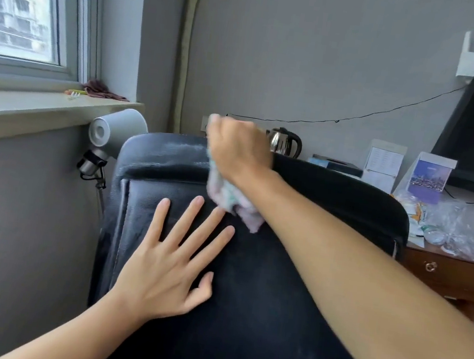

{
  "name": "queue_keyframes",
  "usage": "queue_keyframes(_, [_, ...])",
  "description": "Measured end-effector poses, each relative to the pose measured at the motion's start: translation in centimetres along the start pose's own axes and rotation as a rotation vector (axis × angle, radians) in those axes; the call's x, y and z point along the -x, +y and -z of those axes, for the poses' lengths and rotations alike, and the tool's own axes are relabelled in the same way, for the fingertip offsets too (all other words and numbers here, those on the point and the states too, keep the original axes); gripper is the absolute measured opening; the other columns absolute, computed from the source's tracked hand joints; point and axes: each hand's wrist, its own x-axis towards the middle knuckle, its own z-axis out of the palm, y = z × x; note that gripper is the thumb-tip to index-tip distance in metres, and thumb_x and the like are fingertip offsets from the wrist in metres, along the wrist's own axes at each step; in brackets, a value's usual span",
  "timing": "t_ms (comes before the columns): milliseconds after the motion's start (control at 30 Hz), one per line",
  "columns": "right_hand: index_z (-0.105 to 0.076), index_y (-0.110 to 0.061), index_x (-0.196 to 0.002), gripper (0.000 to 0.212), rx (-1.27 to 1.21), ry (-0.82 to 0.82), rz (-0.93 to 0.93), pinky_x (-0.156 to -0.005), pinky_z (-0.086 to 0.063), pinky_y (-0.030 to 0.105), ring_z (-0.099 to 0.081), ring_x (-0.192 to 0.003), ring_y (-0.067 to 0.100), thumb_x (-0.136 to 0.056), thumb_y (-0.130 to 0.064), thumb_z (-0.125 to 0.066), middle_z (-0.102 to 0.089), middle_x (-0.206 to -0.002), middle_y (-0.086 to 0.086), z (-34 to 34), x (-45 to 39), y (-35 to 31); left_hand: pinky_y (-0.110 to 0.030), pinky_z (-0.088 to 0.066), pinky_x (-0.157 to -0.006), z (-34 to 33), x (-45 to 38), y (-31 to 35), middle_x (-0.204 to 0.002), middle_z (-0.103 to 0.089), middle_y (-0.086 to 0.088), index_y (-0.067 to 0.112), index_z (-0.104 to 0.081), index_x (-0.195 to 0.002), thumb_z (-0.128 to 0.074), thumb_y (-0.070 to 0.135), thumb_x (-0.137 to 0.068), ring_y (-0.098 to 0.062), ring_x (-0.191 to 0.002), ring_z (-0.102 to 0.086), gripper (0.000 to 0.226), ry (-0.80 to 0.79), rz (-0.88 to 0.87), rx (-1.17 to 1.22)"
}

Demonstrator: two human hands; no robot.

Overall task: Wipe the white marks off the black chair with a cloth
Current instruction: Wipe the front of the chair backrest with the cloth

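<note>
The black chair [247,271], by the windowsill, keeps white marks [179,147] along its top edge left of the cloth [227,199] bunched in the right hand [238,149]'s grip; the flat, open left hand [171,258] could slip, letting the chair swing and smear them.

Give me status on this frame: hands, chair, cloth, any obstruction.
Right hand grips cloth at chair top. Left hand flat on backrest. White marks remain upper left. Nothing in the way.

Glossy leather chair [246,286], soft cloth [227,196]
</note>
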Motion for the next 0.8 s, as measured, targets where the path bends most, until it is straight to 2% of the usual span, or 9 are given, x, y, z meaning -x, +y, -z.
queue_keyframes(100, [-0.074, -0.012, -0.098, 0.053, -0.048, -0.053, 0.060, -0.078, -0.042, 0.041, -0.066, -0.096, 0.042, -0.108, -0.038, -0.030, -0.074, -0.101, 0.017, -1.1, -0.5, -4.6, -0.073, -0.027, -0.118, 0.2, 0.2, -0.6, -0.164, -0.041, -0.012, 0.019, -0.046, -0.158, -0.061, 0.046, -0.086, -0.041, -0.154, -0.031, 0.078, 0.004, 0.012, 0.035])
queue_keyframes(167, [-0.072, -0.012, -0.093, 0.052, -0.053, -0.054, 0.086, -0.077, -0.042, 0.041, -0.066, -0.094, 0.041, -0.107, -0.038, -0.029, -0.074, -0.097, 0.016, -0.8, -0.4, -4.3, -0.071, -0.028, -0.118, 0.8, 0.2, -0.8, -0.162, -0.044, -0.012, 0.018, -0.049, -0.156, -0.063, 0.043, -0.084, -0.039, -0.154, -0.032, 0.077, 0.012, 0.005, 0.071])
queue_keyframes(300, [-0.063, -0.015, -0.079, 0.057, 0.005, -0.030, 0.080, -0.068, -0.039, 0.039, -0.067, -0.083, 0.040, -0.098, -0.043, -0.017, -0.073, -0.086, 0.017, 1.6, 0.4, 0.4, -0.066, -0.032, -0.118, 2.0, 0.0, -0.7, -0.164, -0.041, -0.012, 0.018, -0.051, -0.155, -0.064, 0.037, -0.084, -0.036, -0.155, -0.032, 0.075, 0.012, -0.033, 0.117])
queue_keyframes(367, [-0.062, -0.011, -0.074, 0.053, 0.018, -0.033, 0.030, -0.068, -0.041, 0.040, -0.065, -0.080, 0.040, -0.104, -0.037, -0.026, -0.070, -0.081, 0.018, 3.0, 1.1, 2.9, -0.063, -0.033, -0.119, 2.6, 0.8, -1.5, -0.168, -0.034, -0.011, 0.020, -0.046, -0.157, -0.062, 0.038, -0.086, -0.035, -0.156, -0.030, 0.075, -0.015, -0.018, 0.108])
queue_keyframes(500, [-0.033, -0.018, -0.057, 0.049, 0.091, -0.042, -0.083, -0.066, -0.033, 0.036, -0.049, -0.067, 0.033, -0.106, -0.024, -0.035, -0.044, -0.059, 0.007, 5.4, 2.6, 8.8, -0.062, -0.030, -0.122, 3.0, 2.9, -3.1, -0.169, -0.031, -0.014, 0.020, -0.046, -0.158, -0.063, 0.039, -0.085, -0.034, -0.157, -0.029, 0.077, 0.001, 0.157, 0.112])
queue_keyframes(600, [-0.033, -0.018, -0.058, 0.049, 0.082, -0.012, -0.172, -0.065, -0.032, 0.037, -0.048, -0.066, 0.035, -0.106, -0.024, -0.034, -0.043, -0.057, 0.006, 5.6, 3.6, 11.1, -0.059, -0.024, -0.126, 2.2, 3.2, -2.6, -0.169, -0.029, -0.016, 0.012, -0.045, -0.157, -0.065, 0.036, -0.082, -0.034, -0.158, -0.026, 0.082, 0.047, 0.229, 0.216])
queue_keyframes(700, [-0.034, -0.017, -0.059, 0.048, 0.054, 0.040, -0.161, -0.064, -0.030, 0.037, -0.050, -0.066, 0.038, -0.106, -0.025, -0.032, -0.040, -0.056, 0.002, 4.2, 3.5, 9.9, -0.058, -0.021, -0.127, 1.5, 3.1, -2.5, -0.169, -0.030, -0.015, 0.002, -0.043, -0.156, -0.066, 0.033, -0.081, -0.033, -0.159, -0.024, 0.085, 0.075, 0.277, 0.296])
queue_keyframes(800, [-0.043, -0.015, -0.062, 0.048, 0.000, 0.026, -0.100, -0.064, -0.031, 0.036, -0.052, -0.068, 0.037, -0.107, -0.028, -0.031, -0.047, -0.060, 0.005, 1.7, 1.8, 4.0, -0.058, -0.021, -0.127, 1.2, 3.4, -2.6, -0.168, -0.032, -0.017, -0.004, -0.044, -0.153, -0.065, 0.031, -0.082, -0.033, -0.159, -0.024, 0.082, 0.109, 0.285, 0.355])
